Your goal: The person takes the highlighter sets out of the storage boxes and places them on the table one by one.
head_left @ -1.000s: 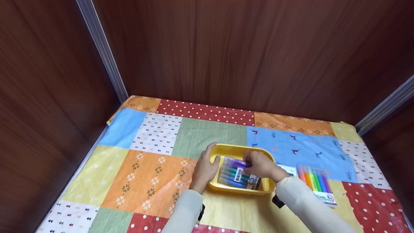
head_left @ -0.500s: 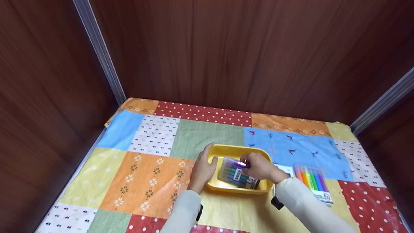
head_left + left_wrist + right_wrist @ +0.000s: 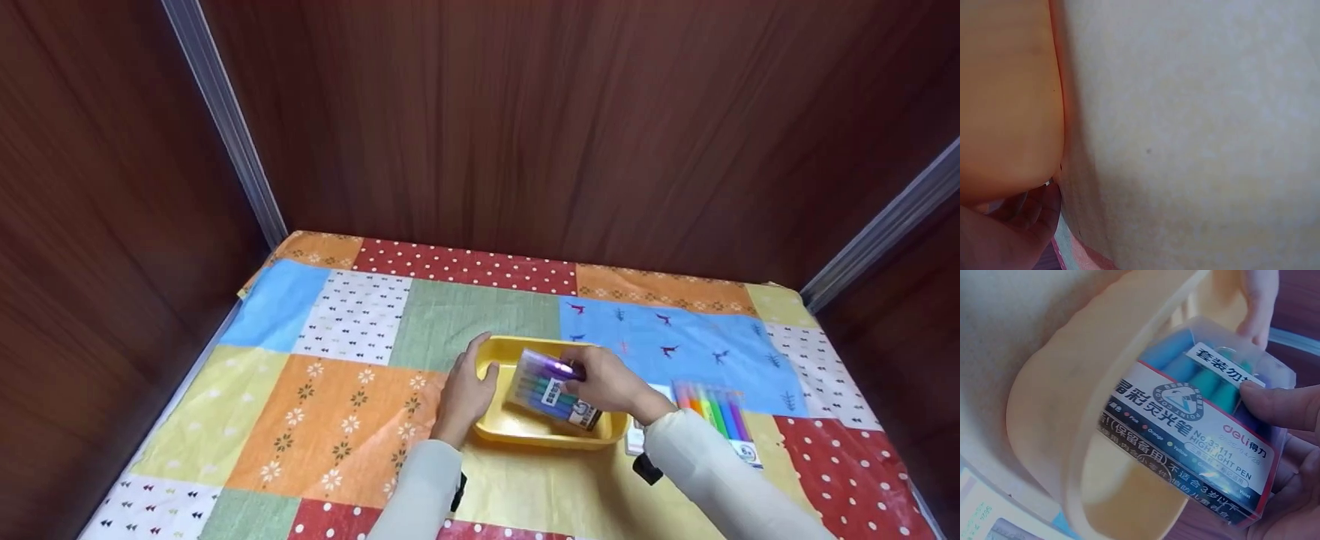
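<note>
My right hand grips a clear plastic pack of highlighters, with purple, green and blue pens inside. In the right wrist view, the thumb presses the front of the highlighter pack while the fingers go behind it. The pack is tilted over a yellow plastic bin, its lower end overlapping the bin's inside. At the bin's left end, my left hand holds the wall, thumb on the inner side of the rim. The left wrist view shows that hand's curled fingers against the bin's outside.
Right of the bin lies another pack of rainbow-coloured pens. A white package is partly hidden under the right forearm. A patchwork cloth covers the table, with brown wood-grain panels behind and at both sides.
The highlighter pack has risen and tilted up off the bin's floor in my right hand. My left hand stays on the bin. The view has shifted slightly.
</note>
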Action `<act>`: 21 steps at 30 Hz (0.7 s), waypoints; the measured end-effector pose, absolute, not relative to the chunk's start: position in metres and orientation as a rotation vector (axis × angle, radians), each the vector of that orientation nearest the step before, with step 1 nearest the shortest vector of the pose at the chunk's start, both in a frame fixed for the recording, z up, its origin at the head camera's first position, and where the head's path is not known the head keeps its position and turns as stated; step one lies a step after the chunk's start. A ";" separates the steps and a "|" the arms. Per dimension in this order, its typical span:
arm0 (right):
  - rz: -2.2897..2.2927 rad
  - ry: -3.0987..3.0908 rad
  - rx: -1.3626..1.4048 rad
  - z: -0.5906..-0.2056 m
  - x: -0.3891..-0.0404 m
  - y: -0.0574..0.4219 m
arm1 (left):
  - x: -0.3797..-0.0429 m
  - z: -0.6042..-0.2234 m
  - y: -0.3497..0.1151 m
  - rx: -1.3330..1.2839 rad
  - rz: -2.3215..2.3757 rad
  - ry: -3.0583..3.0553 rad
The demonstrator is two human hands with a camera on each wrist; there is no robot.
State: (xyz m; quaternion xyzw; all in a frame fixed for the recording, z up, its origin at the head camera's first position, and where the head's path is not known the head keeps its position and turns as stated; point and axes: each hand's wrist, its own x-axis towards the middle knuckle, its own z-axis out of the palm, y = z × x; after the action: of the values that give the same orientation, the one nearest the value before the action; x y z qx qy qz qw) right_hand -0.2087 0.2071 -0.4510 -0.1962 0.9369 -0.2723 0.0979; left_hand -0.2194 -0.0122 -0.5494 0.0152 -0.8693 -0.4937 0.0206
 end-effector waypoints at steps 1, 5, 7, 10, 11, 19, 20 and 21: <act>-0.809 2.772 -0.562 -0.450 -0.208 0.208 | -0.219 -0.549 -0.012 0.045 -1.527 -2.695; -0.822 2.789 -0.532 -0.446 -0.208 0.211 | -0.218 -0.548 -0.012 0.044 -1.526 -2.696; -0.832 2.803 -0.513 -0.444 -0.207 0.213 | -0.218 -0.547 -0.012 0.046 -1.528 -2.695; -0.838 2.817 -0.503 -0.441 -0.207 0.216 | -0.218 -0.547 -0.011 0.047 -1.525 -2.697; -0.837 2.820 -0.495 -0.439 -0.206 0.217 | -0.218 -0.547 -0.011 0.046 -1.526 -2.698; -0.877 2.824 -0.454 -0.433 -0.205 0.229 | -0.219 -0.548 -0.011 0.030 -1.518 -2.708; -0.881 2.828 -0.458 -0.432 -0.205 0.231 | -0.219 -0.548 -0.011 0.031 -1.522 -2.708; -0.889 2.830 -0.455 -0.431 -0.205 0.232 | -0.219 -0.548 -0.011 0.037 -1.527 -2.712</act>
State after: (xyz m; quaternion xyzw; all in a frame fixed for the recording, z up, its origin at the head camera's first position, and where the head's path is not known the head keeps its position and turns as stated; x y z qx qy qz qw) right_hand -0.2047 0.2323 -0.4309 -0.1513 0.9407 -0.2954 0.0704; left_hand -0.2188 -0.0113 -0.5484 0.0118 -0.8712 -0.4906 0.0143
